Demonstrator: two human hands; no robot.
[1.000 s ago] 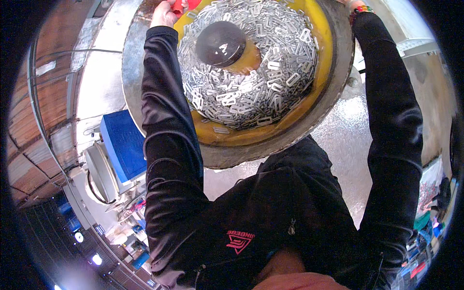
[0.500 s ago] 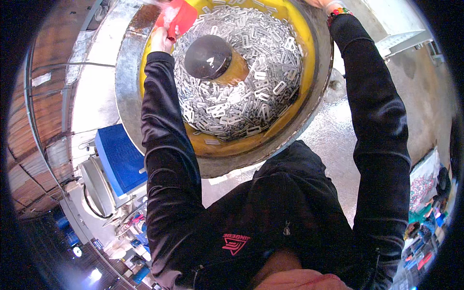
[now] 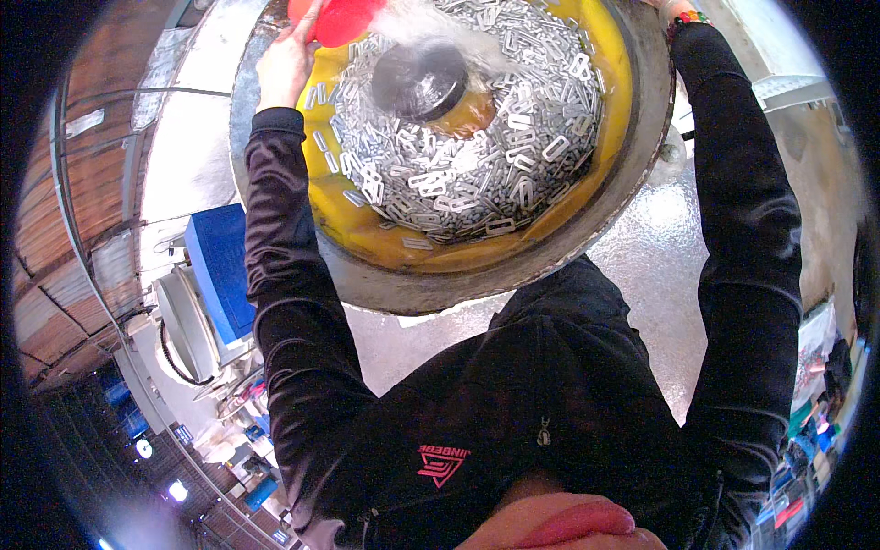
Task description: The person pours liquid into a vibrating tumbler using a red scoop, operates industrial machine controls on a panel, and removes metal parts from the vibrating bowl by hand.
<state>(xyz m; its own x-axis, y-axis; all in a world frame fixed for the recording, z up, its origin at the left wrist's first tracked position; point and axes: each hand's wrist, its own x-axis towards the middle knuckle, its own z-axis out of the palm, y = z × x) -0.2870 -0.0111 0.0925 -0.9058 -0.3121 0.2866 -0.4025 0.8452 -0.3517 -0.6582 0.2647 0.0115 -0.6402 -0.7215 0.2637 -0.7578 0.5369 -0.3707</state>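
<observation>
My left hand (image 3: 286, 66) grips a red plastic scoop (image 3: 350, 16), tipped over the left side of a round tub. Water (image 3: 429, 26) spills from the scoop across the tub. Inside the tub's yellow lining (image 3: 344, 220) lies a mass of small silvery metal pieces (image 3: 541, 137), among them flat rectangular loops. A dark-capped centre post (image 3: 419, 81) stands up through them. My right hand (image 3: 676, 7), below a beaded bracelet (image 3: 689, 18), is at the tub's far right rim; the top edge of the picture cuts off its fingers.
A broad grey metal rim (image 3: 412, 298) surrounds the tub close to my legs. To the left stands a blue box-shaped unit (image 3: 220, 270) beside a pale machine housing (image 3: 179, 316). The floor (image 3: 655, 229) looks wet and shiny. Mixed coloured items (image 3: 811, 440) lie at the far right.
The scoop in my left hand has tipped further, and water now streams over the centre post and metal pieces. The tub appears shifted up and right in view.
</observation>
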